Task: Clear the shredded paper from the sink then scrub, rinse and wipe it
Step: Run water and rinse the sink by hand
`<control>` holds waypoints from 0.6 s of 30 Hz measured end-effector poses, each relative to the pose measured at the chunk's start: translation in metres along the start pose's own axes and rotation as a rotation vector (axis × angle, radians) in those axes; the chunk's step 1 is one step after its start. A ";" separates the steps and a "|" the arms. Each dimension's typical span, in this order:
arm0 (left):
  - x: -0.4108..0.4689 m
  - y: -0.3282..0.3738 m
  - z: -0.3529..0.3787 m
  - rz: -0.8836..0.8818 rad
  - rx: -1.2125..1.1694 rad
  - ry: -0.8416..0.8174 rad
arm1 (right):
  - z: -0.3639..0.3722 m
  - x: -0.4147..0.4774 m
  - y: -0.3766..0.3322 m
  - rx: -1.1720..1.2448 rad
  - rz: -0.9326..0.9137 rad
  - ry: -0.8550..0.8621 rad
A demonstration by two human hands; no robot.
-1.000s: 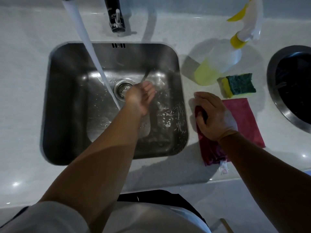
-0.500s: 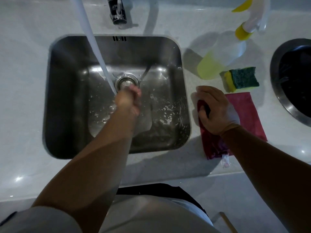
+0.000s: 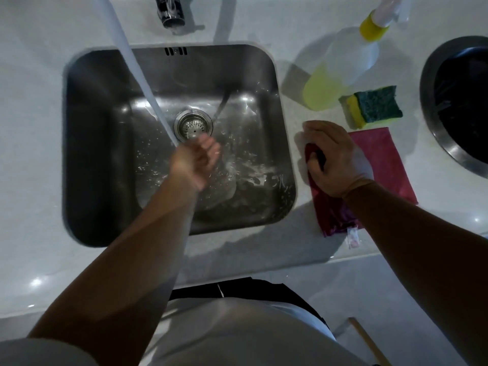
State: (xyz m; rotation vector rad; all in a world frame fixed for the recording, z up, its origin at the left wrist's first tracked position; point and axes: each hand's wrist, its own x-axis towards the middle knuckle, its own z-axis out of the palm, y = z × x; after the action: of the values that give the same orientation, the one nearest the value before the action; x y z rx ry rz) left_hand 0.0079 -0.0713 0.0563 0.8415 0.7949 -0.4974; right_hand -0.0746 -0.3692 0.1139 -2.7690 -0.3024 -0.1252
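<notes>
The pale countertop (image 3: 31, 128) frames the steel sink (image 3: 100, 154), which fills the middle of the view. No shredded paper shows in the sink, so I judge clearing and scrubbing done and the rinse in hand. A stream of water (image 3: 140, 75) slants down from 12 o'clock toward the basin's centre. The spray bottle (image 3: 340, 70) lies at 1 o'clock from the sink and the red cloth (image 3: 380, 154) lies on the counter at 3 o'clock. The left hand (image 3: 196, 161) sits under the stream's foot, seemingly loosely cupped and empty, though blur smears its fingers. The right hand (image 3: 335, 159) has its fingers curled round the cloth's bunched near edge. The sponge (image 3: 375, 107) rests at 2 o'clock, just beyond the cloth. Suds (image 3: 261, 175) cling at the basin's 4 o'clock, below the drain strainer (image 3: 193, 126). The next move likely calls for sweeping water onto those suds, then shutting off the tap before the cloth goes in.
</notes>
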 end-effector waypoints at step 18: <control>-0.052 -0.059 0.085 -0.160 0.366 -0.216 | 0.001 0.000 0.000 -0.025 -0.009 0.011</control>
State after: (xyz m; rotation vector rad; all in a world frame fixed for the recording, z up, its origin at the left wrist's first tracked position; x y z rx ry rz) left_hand -0.0282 -0.1704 0.1046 1.0448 0.5814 -0.8786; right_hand -0.0741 -0.3687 0.1126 -2.7916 -0.3124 -0.1470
